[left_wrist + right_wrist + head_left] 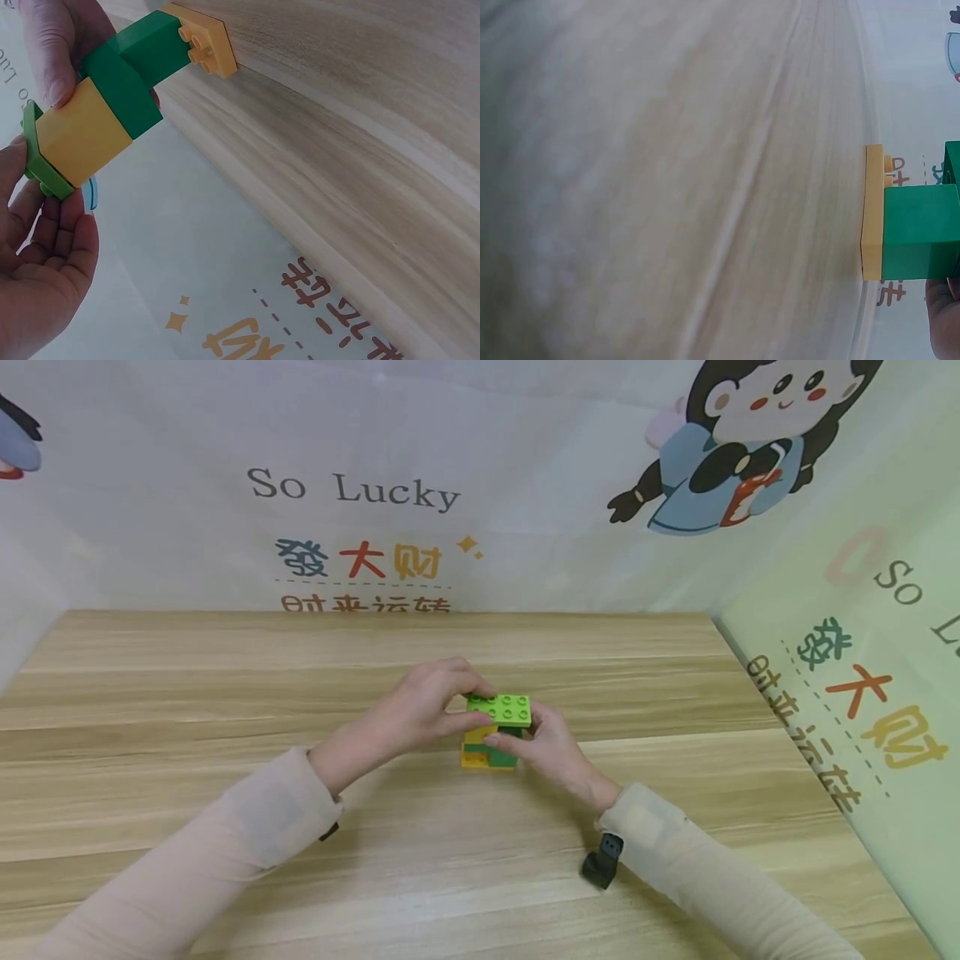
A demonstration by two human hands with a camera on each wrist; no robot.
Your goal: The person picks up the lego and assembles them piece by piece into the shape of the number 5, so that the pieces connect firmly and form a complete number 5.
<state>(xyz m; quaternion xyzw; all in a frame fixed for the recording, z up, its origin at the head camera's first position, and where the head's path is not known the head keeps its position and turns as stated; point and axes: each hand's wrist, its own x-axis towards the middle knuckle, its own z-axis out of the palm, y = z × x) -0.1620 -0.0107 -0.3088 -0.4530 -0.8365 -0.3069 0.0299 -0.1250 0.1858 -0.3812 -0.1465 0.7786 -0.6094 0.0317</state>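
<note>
A stack of toy building bricks stands on the table before me. Its lowest piece is a flat yellow plate (217,45) with studs showing, and above it come dark green bricks (135,82) and a yellow brick (84,131). A light green studded plate (513,710) lies across the top. My left hand (427,702) pinches this plate by its left end between thumb and fingers. From the other side my right hand (551,747) grips the stack just below it, thumb on the near face. In the right wrist view a dark green brick (920,232) shows over the yellow base.
The wood-grain table (390,868) spreads around the stack. Behind it hangs a white printed cloth (540,560), and another printed cloth (840,627) runs along the right edge. A small black device (602,862) hangs at the right sleeve's cuff.
</note>
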